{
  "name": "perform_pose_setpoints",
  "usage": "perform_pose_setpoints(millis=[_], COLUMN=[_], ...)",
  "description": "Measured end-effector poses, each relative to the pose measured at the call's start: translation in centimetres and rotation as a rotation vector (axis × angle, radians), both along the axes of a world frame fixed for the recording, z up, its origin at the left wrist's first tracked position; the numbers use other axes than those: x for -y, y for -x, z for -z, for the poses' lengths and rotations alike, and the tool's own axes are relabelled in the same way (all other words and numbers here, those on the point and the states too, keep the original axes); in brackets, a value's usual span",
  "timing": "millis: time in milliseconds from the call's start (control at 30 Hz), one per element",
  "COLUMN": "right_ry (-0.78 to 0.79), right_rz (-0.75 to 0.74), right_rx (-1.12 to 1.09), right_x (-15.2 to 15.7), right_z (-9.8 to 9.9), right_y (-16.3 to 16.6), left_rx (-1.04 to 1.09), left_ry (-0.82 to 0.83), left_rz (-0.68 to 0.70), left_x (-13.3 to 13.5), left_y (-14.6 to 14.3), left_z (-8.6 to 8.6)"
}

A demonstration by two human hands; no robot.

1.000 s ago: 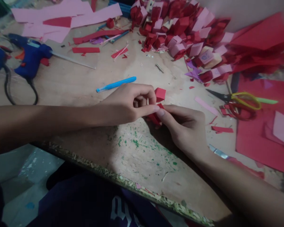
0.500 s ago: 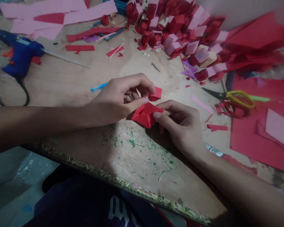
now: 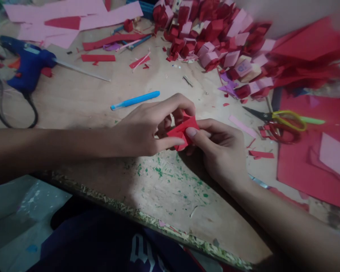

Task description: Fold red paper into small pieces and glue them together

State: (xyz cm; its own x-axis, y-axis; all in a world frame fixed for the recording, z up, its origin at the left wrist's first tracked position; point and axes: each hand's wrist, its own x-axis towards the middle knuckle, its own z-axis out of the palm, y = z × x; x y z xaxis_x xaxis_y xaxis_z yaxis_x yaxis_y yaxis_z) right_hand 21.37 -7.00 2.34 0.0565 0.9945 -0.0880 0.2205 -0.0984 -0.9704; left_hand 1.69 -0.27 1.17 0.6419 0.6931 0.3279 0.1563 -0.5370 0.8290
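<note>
Head view, the only one.

Item: red folded paper [image 3: 183,126], one piece, creased, pinched up between the two hands over the table [image 3: 82,102].

Right hand [image 3: 223,147]: thumb pressed on the paper's near face, fingers bent behind it; a close pinch, paper held by its right side.

Left hand [image 3: 151,128]: forefinger arched over the paper's far edge, thumb laid across its near part, other fingers curled under. It touches the paper; whether it grips cannot be told.

Change noted: half a second ago the paper showed a broad, spread face with its creases fanned, and the left thumb sat at its far left edge. Now the face is narrower and tipped, and the left thumb has come round to the near side. Judged: the paper is being turned and its folds worked by both hands, the form not yet settled. More red shows beyond it under the left forefinger; whether it is a separate piece cannot be told.

Surroundings, by the hands:
- Blue pen [image 3: 136,100]: just beyond the left hand, its full length in view; half a second ago mostly covered by that hand.
- Blue glue gun [image 3: 31,64]: well beyond the left forearm, further left.
- Heap of red and pink paper pieces [image 3: 211,56]: beyond both hands.
- Scissors [image 3: 256,113]: beyond the right hand, to its right.
- Blade [image 3: 259,181]: just beside the right wrist, partly hidden.
- Red sheet [image 3: 296,166]: right of the right hand, well apart.
</note>
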Motion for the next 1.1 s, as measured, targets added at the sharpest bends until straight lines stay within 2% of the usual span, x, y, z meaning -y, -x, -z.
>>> perform_pose_setpoints(millis=[133,267,400,533,700,900,1100], right_ry=[0.027,0.036,-0.002,-0.042,-0.033,-0.039,-0.061], right_rz=[-0.028,-0.064,-0.07,0.019,0.095,0.104,0.123], right_rx=[-0.03,-0.002,0.087,0.101,0.003,-0.053,-0.069], right_x=[0.1,0.1,0.1,0.1,-0.1,0.0,0.1], right_z=[-0.2,-0.4,-0.3,0.3,0.8,0.9,0.7], right_y=[0.1,0.2,0.1,-0.2,-0.5,-0.3,-0.1], left_rx=[-0.005,-0.013,-0.031,0.047,0.04,0.007,-0.033], left_ry=[0.148,0.175,0.151,0.08,-0.042,0.094,0.194], left_rz=[-0.025,-0.025,0.026,0.007,0.167,0.128,0.072], left_x=[-0.1,-0.2,-0.1,-0.1,-0.3,-0.8,-1.0], left_y=[-0.2,-0.2,-0.1,0.3,0.6,0.2,0.0], left_z=[0.2,0.0,-0.1,-0.4,-0.7,-0.3,-0.8])
